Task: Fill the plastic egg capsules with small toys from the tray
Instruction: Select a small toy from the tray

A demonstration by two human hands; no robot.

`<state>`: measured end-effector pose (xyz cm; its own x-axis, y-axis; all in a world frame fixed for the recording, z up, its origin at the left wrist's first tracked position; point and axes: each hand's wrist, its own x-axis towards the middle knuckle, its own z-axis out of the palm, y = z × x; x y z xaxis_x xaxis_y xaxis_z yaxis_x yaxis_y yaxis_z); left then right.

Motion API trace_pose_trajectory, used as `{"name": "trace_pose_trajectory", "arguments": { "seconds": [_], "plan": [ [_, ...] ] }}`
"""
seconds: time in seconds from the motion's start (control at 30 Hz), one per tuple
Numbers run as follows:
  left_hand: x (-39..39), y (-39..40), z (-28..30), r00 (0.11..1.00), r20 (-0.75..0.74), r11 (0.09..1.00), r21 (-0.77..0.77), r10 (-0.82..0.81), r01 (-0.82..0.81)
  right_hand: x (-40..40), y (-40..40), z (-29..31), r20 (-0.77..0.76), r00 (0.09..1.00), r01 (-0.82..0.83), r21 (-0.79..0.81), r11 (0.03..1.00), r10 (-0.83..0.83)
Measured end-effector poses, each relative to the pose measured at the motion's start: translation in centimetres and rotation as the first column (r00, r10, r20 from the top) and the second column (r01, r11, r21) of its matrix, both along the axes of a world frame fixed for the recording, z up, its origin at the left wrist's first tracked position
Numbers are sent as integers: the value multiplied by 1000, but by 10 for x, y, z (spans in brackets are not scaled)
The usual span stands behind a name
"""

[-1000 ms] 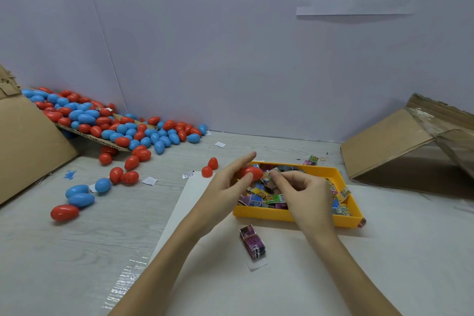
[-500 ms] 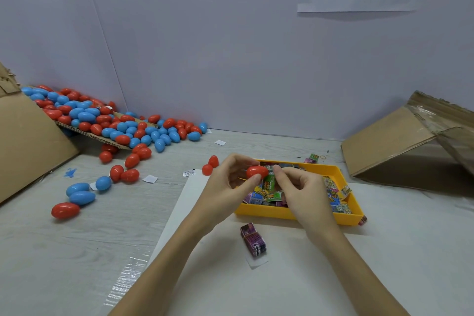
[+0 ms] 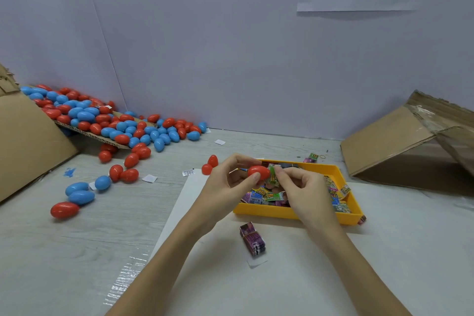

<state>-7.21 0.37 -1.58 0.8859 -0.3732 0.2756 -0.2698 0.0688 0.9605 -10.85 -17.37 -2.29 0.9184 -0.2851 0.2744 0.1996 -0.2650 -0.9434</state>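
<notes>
Head view: the left hand [image 3: 225,185] has its grip pinched round a red egg capsule [image 3: 258,172], held above the near left corner of the yellow tray [image 3: 295,211]. The right hand [image 3: 304,188] pinches a small green toy packet [image 3: 273,174] in a narrow grip, touching the capsule's right end. More small toys [image 3: 265,196] lie in the tray on the bench [image 3: 77,238]. A heap of red and blue capsules [image 3: 110,120] lies far left, a purple packet [image 3: 252,238] near the tray's front
</notes>
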Motion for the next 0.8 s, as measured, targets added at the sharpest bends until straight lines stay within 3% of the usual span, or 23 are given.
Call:
{"name": "trace_pose_trajectory", "arguments": {
  "seconds": [0.23, 0.43, 0.8],
  "plan": [
    [0, 1, 0, 995, 86, 995, 79, 49, -56, 0, 3, -1, 8, 1000, -14, -70, 997, 15],
    [0, 0, 0, 995, 64, 996, 54, 70, -73, -4, 6, 2, 54, 997, -45, -57, 997, 48],
    [-1, 0, 2, 996, 1, 996, -23, 91, -91, -6, 13, 4, 132, 991, -45, 101, 994, 31]
  ]
}}
